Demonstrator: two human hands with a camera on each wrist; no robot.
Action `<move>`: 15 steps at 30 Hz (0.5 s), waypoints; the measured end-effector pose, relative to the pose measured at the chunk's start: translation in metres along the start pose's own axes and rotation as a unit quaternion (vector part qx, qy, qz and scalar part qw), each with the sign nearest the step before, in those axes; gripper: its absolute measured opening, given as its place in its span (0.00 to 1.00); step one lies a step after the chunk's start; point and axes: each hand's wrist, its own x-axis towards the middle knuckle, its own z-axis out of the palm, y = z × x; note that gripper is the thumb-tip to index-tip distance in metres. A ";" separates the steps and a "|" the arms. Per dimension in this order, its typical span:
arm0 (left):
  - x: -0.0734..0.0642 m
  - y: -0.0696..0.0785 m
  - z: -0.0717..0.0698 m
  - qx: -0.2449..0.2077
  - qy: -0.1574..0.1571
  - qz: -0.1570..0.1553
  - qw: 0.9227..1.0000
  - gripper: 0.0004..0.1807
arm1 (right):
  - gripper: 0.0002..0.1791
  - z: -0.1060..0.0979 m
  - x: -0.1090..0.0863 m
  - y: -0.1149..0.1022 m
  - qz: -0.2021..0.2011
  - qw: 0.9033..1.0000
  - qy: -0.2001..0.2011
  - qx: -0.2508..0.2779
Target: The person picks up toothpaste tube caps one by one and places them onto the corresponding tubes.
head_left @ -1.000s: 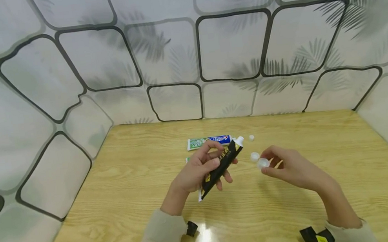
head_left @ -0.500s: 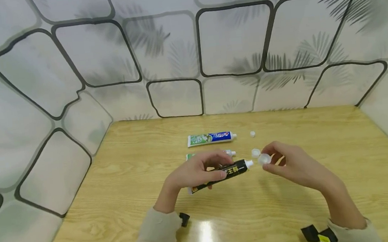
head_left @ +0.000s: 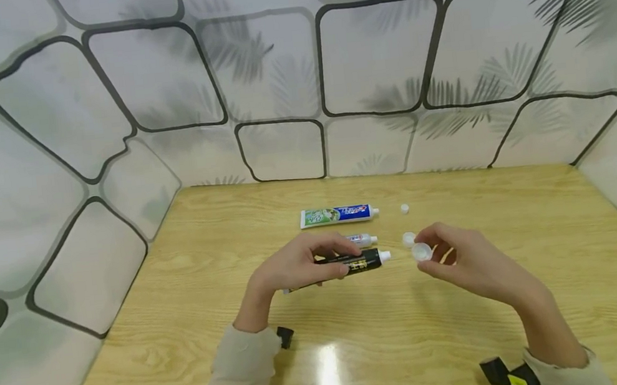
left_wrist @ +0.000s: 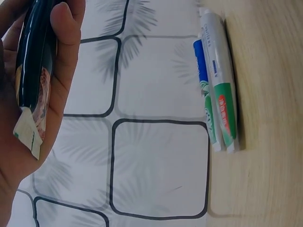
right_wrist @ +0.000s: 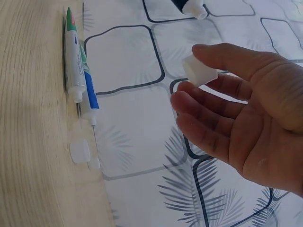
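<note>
- One black tube [head_left: 358, 264], steeply tilted a second ago, has been brought nearly level, its white nozzle [head_left: 385, 256] now turned towards the white cap [head_left: 421, 252]; the two are apart, so the tube is left uncapped.
- The tube is held above the table [head_left: 182, 281] by the left hand [head_left: 304, 262], fingers and thumb wrapped round it.
- The cap, barely shifted, is pinched by the right hand [head_left: 470, 257] between thumb and fingertips.
- Beyond, a blue-and-green tube [head_left: 339, 215] and a pale tube [head_left: 360, 240] are laid flat.
</note>
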 end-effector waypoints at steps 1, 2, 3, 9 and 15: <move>-0.001 0.001 -0.001 -0.001 0.006 0.001 1.000 0.15 | 0.13 0.000 0.000 -0.001 -0.002 1.000 0.003 0.000; -0.001 0.001 -0.002 -0.002 0.010 0.002 1.000 0.15 | 0.13 0.000 0.000 -0.001 -0.004 1.000 0.006 0.001; -0.002 0.002 -0.003 -0.002 0.013 0.003 1.000 0.15 | 0.14 0.000 0.000 -0.002 -0.006 1.000 0.009 0.002; -0.001 0.007 -0.002 0.023 0.018 0.024 0.999 0.15 | 0.15 0.003 0.001 -0.008 -0.027 0.999 0.025 0.010; 0.001 0.009 0.001 0.041 0.018 0.028 0.999 0.14 | 0.16 0.006 0.001 -0.012 -0.026 0.999 0.023 0.022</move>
